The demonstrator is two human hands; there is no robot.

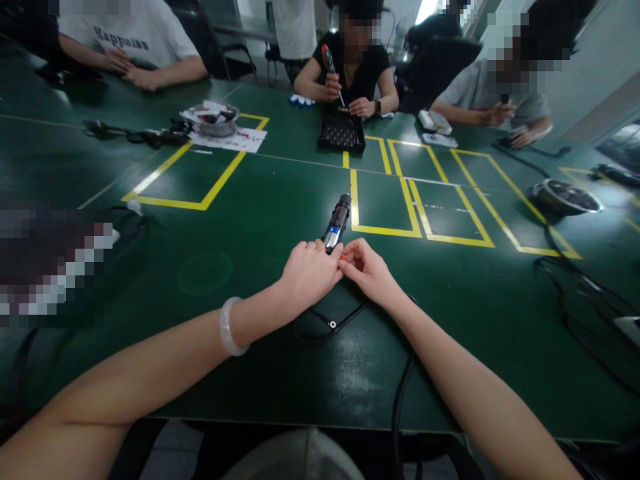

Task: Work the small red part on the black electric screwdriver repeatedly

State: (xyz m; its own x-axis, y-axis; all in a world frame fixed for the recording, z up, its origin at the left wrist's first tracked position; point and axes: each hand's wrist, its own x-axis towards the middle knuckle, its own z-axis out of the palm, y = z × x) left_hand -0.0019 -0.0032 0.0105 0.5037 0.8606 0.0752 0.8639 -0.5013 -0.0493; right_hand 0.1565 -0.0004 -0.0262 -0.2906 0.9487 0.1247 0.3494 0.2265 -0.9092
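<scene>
A black electric screwdriver (338, 219) with a blue and silver band lies at mid-table, its narrow end pointing away from me. My left hand (311, 272), with a pale bangle on its wrist, is closed over the near part of the tool. Right beside it, the thumb and fingers of my right hand (367, 270) are pinched together. A small orange-red bit (343, 259) shows between the two hands; most of it is hidden by fingers. Below my hands, a black cord (345, 323) with a small ring-shaped end curves on the green table.
Yellow tape rectangles (387, 231) mark the green table (240, 373). Across it, a person works over a black tray (342, 133). A metal bowl (220, 123) stands far left, another bowl (565, 197) far right. Black cables (565, 287) trail along the right side.
</scene>
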